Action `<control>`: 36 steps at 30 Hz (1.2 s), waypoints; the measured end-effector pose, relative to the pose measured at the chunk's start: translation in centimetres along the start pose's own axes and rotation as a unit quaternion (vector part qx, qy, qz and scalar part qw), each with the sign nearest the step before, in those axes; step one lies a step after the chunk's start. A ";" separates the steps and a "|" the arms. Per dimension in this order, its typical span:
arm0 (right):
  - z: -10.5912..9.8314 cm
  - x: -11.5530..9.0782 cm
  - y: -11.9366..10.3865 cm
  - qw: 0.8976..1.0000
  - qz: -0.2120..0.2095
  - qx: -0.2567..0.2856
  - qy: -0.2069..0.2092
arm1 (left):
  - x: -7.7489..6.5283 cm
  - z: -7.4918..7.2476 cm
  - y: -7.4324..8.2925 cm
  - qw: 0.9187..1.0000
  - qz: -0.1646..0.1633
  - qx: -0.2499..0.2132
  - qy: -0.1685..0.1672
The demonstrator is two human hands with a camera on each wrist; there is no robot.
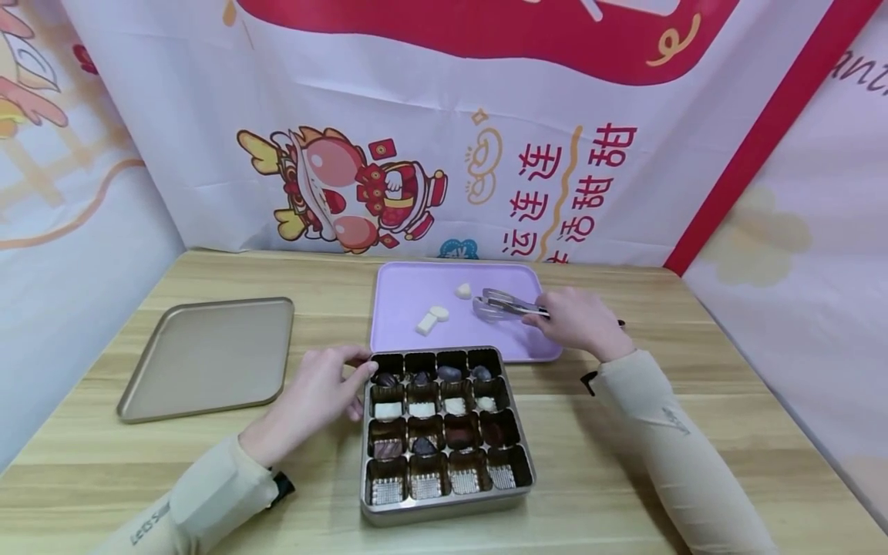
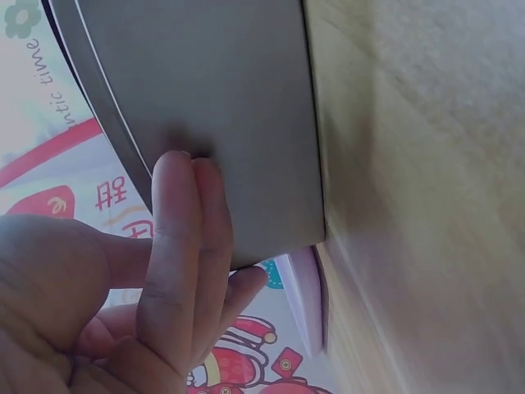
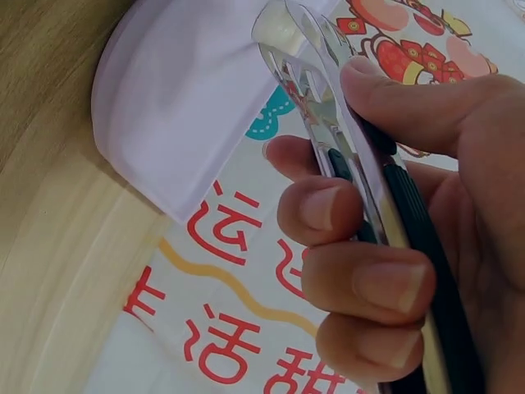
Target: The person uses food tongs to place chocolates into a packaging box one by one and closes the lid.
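Over a smooth, round-cornered lilac tray (image 1: 409,289), shiny slotted metal tongs (image 1: 511,305).

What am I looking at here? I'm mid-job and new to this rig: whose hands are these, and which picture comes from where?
There is no robot: these are a person's bare left hand and right hand. The wide view comes from a camera worn on the head, looking forward and down; the other two come from cameras on each wrist.

On the wooden table, a tan tray lies at left, a lilac tray with small white pieces lies toward the back, and a compartment box stands in front of it. The box's nearest row is unfilled.

The left hand's fingers rest against the box's side; the right hand grips metal tongs over the lilac tray. Whether the tongs pinch a piece, I can't tell.
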State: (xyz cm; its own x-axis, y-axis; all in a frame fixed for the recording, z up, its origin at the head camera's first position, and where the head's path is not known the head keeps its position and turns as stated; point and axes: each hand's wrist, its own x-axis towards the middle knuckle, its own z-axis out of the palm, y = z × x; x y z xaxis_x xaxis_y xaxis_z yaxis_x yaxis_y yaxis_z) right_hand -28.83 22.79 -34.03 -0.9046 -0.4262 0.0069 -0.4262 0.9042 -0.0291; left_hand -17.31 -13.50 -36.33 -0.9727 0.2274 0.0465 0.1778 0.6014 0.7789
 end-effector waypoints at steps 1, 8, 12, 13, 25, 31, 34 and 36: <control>0.0 0.0 0.1 1.000 -0.001 0.001 -0.001 | 0.0 0.0 0.0 1.000 -0.002 0.001 -0.002; -0.9 -0.4 0.4 0.999 -0.019 0.026 0.010 | 0.0 0.0 -0.1 1.000 0.004 -0.002 -0.009; -2.1 -1.1 0.1 0.999 -0.033 0.036 0.024 | 0.0 0.1 -0.1 1.000 0.007 -0.007 -0.010; -2.5 -1.3 0.0 0.998 -0.037 0.036 0.028 | 0.0 0.1 0.0 1.000 0.007 -0.009 -0.011; -5.9 -4.0 -2.7 0.984 -0.142 0.039 0.100 | -0.1 -0.1 0.0 1.000 0.002 -0.017 -0.012; -6.6 -5.6 -5.1 0.964 -0.227 0.051 0.125 | -0.1 0.0 -0.1 1.000 0.005 -0.016 -0.011; -6.6 -6.3 -6.5 0.952 -0.273 0.061 0.126 | -0.1 0.0 -0.1 1.000 0.007 -0.015 -0.010; -6.5 -6.8 -7.4 0.942 -0.306 0.066 0.124 | -0.1 0.1 -0.1 1.000 0.011 -0.014 -0.008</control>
State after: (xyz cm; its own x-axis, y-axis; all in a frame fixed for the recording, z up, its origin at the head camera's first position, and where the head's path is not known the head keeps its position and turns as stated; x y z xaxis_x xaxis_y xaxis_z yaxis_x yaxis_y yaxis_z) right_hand -19.52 19.21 -27.31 -0.4697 -0.8320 0.2953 -0.8789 0.4724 -0.0670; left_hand -17.19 -13.51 -36.49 -0.9661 0.2526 0.0535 0.1943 0.5748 0.7949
